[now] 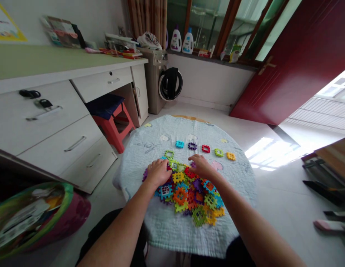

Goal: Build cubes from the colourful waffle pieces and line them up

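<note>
On cloth-covered tbl (239,178), plastic pcs (190,200), washer (155,79) beyond, red door (294,66) rt.

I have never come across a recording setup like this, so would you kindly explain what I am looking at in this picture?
Happily. There is no machine here: you see a person's own two bare hands, filmed by a camera worn on that person's head, looking forward and down. On the cloth-covered round table lies a pile of colourful notched pieces. Beyond it is a row of five: blue, purple, red, green and yellow-orange. The left hand is at the pile's left side, the right hand at its far right side. Whether either grips a piece, I cannot tell.
</note>
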`<state>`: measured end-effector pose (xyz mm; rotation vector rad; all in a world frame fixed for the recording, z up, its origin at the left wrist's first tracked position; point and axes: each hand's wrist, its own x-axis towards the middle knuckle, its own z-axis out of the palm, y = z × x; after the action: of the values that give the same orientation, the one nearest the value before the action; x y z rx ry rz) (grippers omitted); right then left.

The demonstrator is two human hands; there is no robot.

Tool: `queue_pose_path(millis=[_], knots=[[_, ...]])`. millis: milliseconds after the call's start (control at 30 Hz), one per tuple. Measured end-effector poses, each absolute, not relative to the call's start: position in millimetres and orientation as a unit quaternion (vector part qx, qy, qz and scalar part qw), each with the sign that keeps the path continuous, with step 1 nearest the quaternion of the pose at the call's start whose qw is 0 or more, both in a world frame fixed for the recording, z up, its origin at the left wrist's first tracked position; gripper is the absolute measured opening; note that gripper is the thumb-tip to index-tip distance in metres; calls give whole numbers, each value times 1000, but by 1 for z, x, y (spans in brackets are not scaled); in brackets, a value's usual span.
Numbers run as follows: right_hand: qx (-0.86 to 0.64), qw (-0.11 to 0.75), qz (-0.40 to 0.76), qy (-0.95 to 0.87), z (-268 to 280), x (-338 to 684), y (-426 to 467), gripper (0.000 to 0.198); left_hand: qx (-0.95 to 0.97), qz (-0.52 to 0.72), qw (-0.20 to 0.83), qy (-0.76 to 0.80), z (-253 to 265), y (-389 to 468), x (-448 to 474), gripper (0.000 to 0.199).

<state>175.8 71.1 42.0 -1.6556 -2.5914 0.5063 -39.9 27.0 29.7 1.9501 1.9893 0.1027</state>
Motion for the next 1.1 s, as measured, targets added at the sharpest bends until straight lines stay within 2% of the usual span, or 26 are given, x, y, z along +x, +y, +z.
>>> queue_pose_path(millis=[200,367,500,700,867,1100], knots=[[-497,2,190,-847,59,169,-9,48,707,31,159,688,30,21,-42,38],[-503,3,191,-843,51,167,-41,46,719,27,172,673,26,19,-45,42],[-495,9,190,-848,45,172,-37,50,721,13,170,672,25,18,-45,43],[-523,0,198,-829,38,191,-19,40,708,1,194,679,18,23,-59,47],[-525,-13,196,-828,32,199,-13,42,712,9,201,673,11,27,-72,43],[-505,79,187,-839,25,187,-8,31,705,14,166,689,14,23,-73,40]])
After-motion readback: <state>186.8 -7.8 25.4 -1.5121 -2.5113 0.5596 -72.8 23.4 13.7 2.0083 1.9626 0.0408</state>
